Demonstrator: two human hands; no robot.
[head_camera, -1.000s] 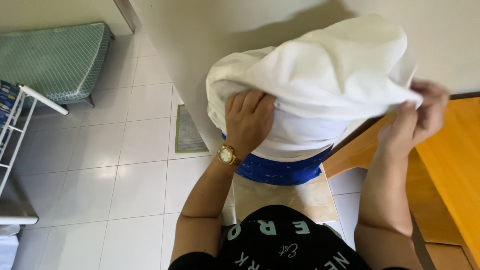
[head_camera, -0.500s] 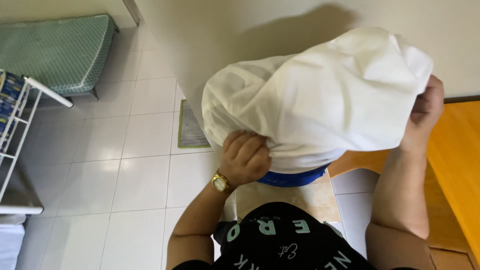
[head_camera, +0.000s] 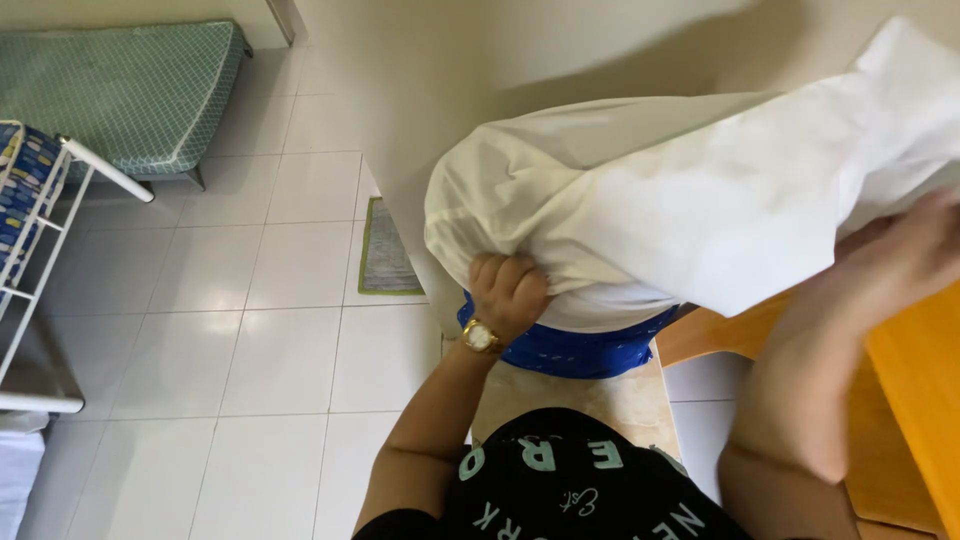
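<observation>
White cloth cover (head_camera: 700, 200) already wraps most of the pillow (head_camera: 575, 345), whose blue end shows at the near bottom. The left hand (head_camera: 508, 290) has its fingers clamped on the cover's lower edge; the right hand (head_camera: 905, 255) presses the cover, fingers hidden, so I cannot tell. The bottom remains uncovered.

both hands, left hand (head_camera: 508, 290) and right hand (head_camera: 900, 250), grip a white pillowcase (head_camera: 680, 200).

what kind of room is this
Probably a bedroom or sleeping area in a home: a green mattress lies on a low frame on the white tiled floor, and the person pulls a white pillowcase over a blue pillow.
</observation>
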